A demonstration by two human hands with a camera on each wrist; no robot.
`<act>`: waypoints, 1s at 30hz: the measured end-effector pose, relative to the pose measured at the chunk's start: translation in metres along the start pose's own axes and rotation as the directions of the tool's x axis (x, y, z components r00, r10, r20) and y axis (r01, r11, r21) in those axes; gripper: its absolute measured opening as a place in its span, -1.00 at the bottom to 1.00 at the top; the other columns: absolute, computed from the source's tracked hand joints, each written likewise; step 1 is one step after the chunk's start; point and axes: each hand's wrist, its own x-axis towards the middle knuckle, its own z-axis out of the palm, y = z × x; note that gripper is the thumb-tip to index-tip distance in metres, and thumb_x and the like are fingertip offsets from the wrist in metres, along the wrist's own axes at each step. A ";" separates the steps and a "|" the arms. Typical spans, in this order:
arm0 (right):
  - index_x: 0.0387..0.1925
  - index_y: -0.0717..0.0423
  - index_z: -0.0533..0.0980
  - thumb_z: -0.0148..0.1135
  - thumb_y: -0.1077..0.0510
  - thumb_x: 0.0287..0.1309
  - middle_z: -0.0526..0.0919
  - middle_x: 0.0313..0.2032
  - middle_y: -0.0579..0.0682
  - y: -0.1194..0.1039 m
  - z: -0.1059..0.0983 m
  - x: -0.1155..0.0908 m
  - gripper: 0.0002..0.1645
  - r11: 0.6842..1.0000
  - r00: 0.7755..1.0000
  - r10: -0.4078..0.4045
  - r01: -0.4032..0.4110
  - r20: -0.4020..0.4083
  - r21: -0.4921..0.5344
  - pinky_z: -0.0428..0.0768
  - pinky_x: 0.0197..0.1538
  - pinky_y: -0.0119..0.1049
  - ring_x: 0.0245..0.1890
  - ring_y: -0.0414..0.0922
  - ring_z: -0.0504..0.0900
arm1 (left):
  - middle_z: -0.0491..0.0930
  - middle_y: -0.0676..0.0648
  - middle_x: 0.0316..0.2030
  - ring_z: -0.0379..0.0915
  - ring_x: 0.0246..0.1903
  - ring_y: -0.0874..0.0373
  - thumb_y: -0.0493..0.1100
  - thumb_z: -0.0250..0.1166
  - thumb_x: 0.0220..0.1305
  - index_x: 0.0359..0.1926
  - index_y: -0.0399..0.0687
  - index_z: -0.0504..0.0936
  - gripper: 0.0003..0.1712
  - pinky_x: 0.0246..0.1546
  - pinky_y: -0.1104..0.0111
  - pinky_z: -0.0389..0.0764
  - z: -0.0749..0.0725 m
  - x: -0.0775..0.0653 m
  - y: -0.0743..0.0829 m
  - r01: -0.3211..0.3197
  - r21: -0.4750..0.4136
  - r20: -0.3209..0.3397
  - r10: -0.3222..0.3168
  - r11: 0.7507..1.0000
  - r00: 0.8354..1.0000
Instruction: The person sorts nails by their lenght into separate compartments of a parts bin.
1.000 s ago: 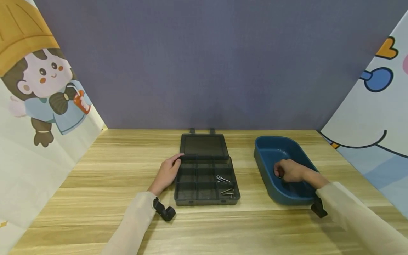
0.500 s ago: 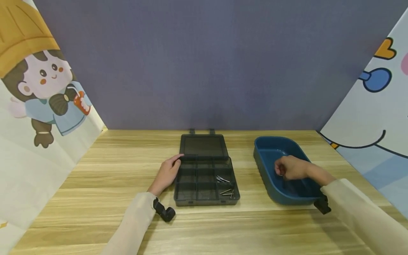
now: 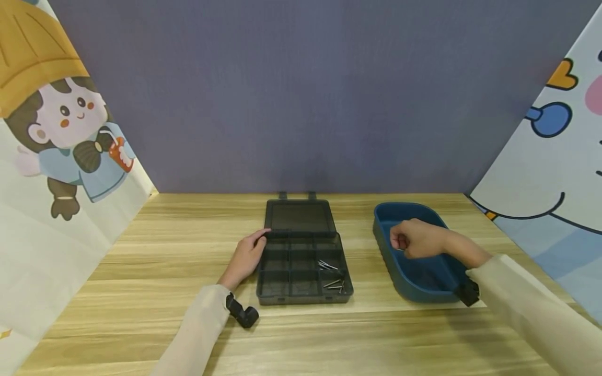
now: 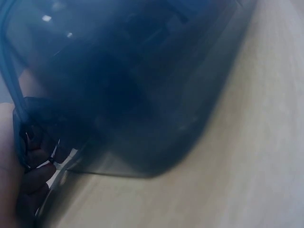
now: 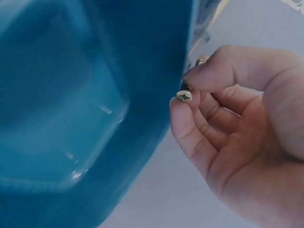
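Note:
My left hand (image 3: 246, 256) holds the left side of a dark translucent compartment box (image 3: 304, 300), near its hinge corner. Part of that hand shows at the edge of the left wrist view, with its fingers curled by the box wall. Between thumb and fingertips my right hand (image 3: 420, 237) pinches a small screw (image 5: 184, 96), its cross-slotted head turned to the right wrist camera. That hand is over the blue bin (image 3: 386, 256). Metal pins or nails (image 3: 327, 265) lie in one right-hand compartment, and screws (image 3: 335, 284) lie in the compartment in front of it.
The box's lid (image 3: 299, 216) lies folded back toward the grey-blue partition (image 3: 310, 104). Box and bin stand apart on the wooden table (image 3: 188, 224). Panels with cartoon prints (image 3: 61, 130) rise on both sides.
My right hand has risen from deep inside the bin and shifted left and away from me, still pinching the screw. The left hand and the box stay in place.

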 end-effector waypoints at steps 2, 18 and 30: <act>-0.48 0.10 0.43 0.05 0.54 -0.18 0.31 -0.58 -0.16 -0.007 0.000 0.003 -0.69 1.000 1.000 -0.008 0.007 0.008 0.014 0.19 -0.49 -0.42 -0.59 -0.30 0.19 | 0.48 -0.20 -0.46 0.41 -0.32 0.01 -0.13 -0.08 0.47 0.26 -0.09 0.46 -0.56 0.18 0.07 0.41 0.000 0.000 0.000 0.001 0.008 0.002 -0.001 1.000 1.000; -0.48 0.05 0.39 -0.10 0.65 -0.22 0.24 -0.56 -0.12 -0.063 0.030 0.034 -0.54 0.991 0.991 -0.121 0.118 0.055 0.063 0.12 -0.46 -0.39 -0.57 -0.28 0.09 | 0.49 -0.30 0.16 0.42 0.15 -0.15 -0.13 -0.08 0.46 0.26 -0.13 0.46 -0.56 0.25 0.01 0.36 0.003 0.000 -0.003 -0.018 0.013 -0.012 0.018 1.000 1.000; -0.41 0.14 0.47 0.03 0.56 -0.09 0.36 -0.55 -0.15 -0.085 0.058 0.050 -0.69 0.981 0.981 -0.190 0.188 0.034 0.053 0.22 -0.45 -0.44 -0.58 -0.33 0.17 | 0.44 -0.26 0.23 0.33 0.25 -0.14 -0.15 -0.06 0.45 0.24 -0.15 0.47 -0.56 0.27 0.00 0.34 0.003 0.001 -0.004 -0.027 0.010 -0.021 0.027 1.000 0.999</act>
